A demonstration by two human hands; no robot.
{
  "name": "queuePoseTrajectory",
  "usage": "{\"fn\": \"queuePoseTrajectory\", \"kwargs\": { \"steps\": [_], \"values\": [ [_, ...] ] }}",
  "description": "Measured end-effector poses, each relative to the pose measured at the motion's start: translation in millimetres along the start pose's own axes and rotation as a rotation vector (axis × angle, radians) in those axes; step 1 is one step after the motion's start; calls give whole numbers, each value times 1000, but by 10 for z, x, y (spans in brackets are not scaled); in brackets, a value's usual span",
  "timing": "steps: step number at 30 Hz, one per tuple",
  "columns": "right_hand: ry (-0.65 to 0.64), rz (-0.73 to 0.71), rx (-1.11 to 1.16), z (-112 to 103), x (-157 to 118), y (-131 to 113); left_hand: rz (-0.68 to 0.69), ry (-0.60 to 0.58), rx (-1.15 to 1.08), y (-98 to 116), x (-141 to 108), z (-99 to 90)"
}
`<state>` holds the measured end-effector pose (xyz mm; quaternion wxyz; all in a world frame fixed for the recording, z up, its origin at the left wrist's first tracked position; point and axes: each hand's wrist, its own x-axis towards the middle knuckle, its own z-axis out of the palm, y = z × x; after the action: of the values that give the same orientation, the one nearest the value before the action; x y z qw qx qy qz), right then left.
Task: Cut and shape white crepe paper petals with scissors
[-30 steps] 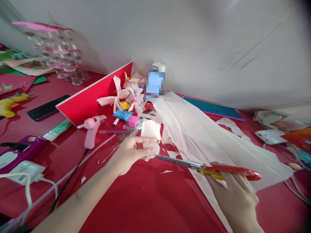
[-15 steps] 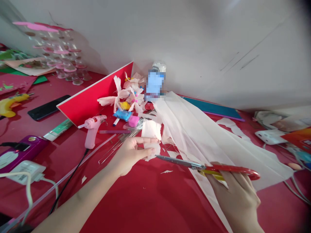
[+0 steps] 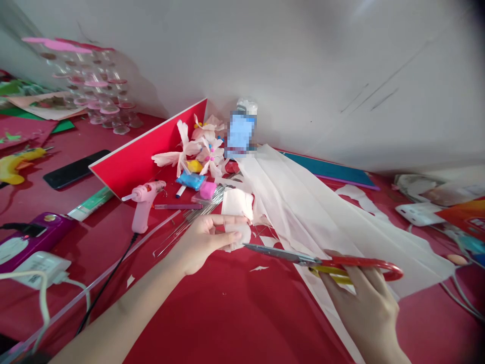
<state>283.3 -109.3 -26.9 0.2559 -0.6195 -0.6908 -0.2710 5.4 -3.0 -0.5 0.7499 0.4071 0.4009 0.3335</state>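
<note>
A small wad of pale crepe paper (image 3: 239,235) sits pinched in the left hand (image 3: 202,237), thumb and fingers pressed together on it, near the middle of the bench (image 3: 227,313); the tips of the red-handled scissors (image 3: 352,261) point at it from the right, just beside it. The right hand (image 3: 364,308) is closed around the scissors' handles, above a long sheet of pale crepe paper (image 3: 322,222) that runs from the far wall toward the near right. Just far of the left hand lies a square of the same paper (image 3: 237,203), beside a bundle of thin wires (image 3: 193,212); farther left stands a pink glue gun (image 3: 141,202) — its black cord (image 3: 108,280) trails toward the near edge. Pale paper flowers (image 3: 193,149) lean against a red board (image 3: 147,164), with a blue clay packet (image 3: 190,181) just near them; a black phone (image 3: 74,169) lies well to the left.
</note>
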Motion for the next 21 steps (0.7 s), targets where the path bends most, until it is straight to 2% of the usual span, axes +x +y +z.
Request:
{"fn": "queuePoseTrajectory", "kwargs": {
  "steps": [9,17,21],
  "values": [
    [-27,20,29,7,-52,17,-51,-33,-81,26,9,13],
    [-180,42,178,12,-67,78,-53,-45,-64,-5,-3,10],
    [-263,139,237,38,-97,123,12,-55,-35,6,-13,-20]
  ]
}}
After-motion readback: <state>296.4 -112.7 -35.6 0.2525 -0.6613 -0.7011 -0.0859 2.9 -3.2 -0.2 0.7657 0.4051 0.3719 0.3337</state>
